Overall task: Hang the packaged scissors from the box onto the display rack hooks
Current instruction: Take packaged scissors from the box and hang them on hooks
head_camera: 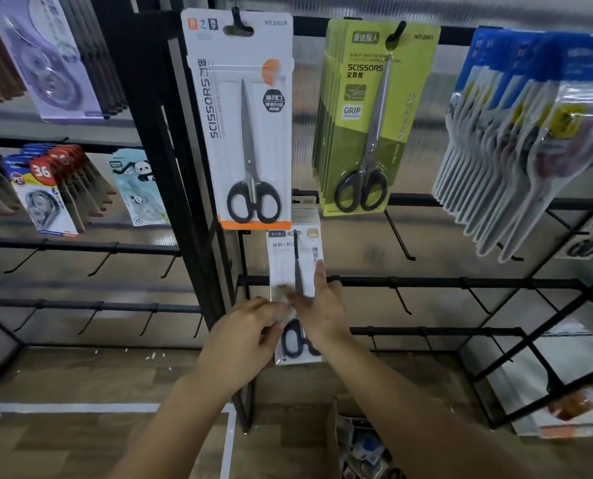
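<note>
A white scissors pack (293, 271) with black handles hangs low on the black display rack (426, 282), its top slot at a hook. My left hand (250, 337) grips the pack's lower left edge, fingers curled. My right hand (317, 305) lies on the pack's right side with its forefinger stretched up along the card. Above hang a white and orange scissors pack (243, 122) and a stack of green scissors packs (371, 119). The cardboard box (333, 440) stands open on the floor below, with packaged goods inside.
Several bare hooks (400, 240) stick out of the rack's bars right of my hands. Blue-topped blister packs (516, 140) hang at the upper right. Correction tape packs (46, 191) fill the left rack, with bare hooks beneath. A wooden floor lies below.
</note>
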The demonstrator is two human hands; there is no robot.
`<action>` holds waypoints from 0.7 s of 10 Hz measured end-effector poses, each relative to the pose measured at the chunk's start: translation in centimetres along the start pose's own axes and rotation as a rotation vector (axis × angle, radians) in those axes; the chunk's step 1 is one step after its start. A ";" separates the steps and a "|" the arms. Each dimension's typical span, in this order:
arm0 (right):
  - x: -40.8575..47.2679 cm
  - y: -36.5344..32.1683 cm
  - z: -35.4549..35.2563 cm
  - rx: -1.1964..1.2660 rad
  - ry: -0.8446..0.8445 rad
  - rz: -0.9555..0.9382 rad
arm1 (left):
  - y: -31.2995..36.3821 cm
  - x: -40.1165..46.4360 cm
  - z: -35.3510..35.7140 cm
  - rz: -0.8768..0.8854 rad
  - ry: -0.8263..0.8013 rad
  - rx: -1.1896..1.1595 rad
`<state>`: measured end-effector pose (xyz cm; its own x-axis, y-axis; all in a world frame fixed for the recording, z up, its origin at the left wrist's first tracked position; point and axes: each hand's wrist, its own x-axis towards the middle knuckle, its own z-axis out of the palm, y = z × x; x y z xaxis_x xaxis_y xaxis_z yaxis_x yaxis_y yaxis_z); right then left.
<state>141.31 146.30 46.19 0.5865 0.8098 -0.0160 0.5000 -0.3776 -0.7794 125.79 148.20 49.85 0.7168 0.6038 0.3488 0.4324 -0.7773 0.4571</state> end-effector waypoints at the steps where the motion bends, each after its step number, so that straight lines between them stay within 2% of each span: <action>1: -0.1 0.7 -0.6 -0.135 -0.085 0.022 | 0.1 -0.2 0.1 -0.013 -0.014 0.003; 2: -0.9 1.9 -0.8 -0.271 -0.140 0.062 | 0.2 -0.5 0.6 -0.038 0.010 -0.013; 4: -4.0 5.8 -2.3 -0.392 -0.306 0.207 | 0.0 -1.5 4.0 -0.052 -0.106 -0.045; 6: -8.0 11.7 -5.6 -0.328 -0.317 0.332 | 3.2 -2.1 9.6 -0.071 -0.235 -0.086; 7: -9.6 15.2 -8.6 -0.515 -0.430 0.271 | 6.4 -1.8 12.3 -0.048 -0.298 -0.109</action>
<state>148.77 128.88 39.85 0.4830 0.7225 -0.4947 0.6715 -0.6682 -0.3203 134.01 140.02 42.11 0.8327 0.5484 0.0765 0.4200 -0.7156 0.5582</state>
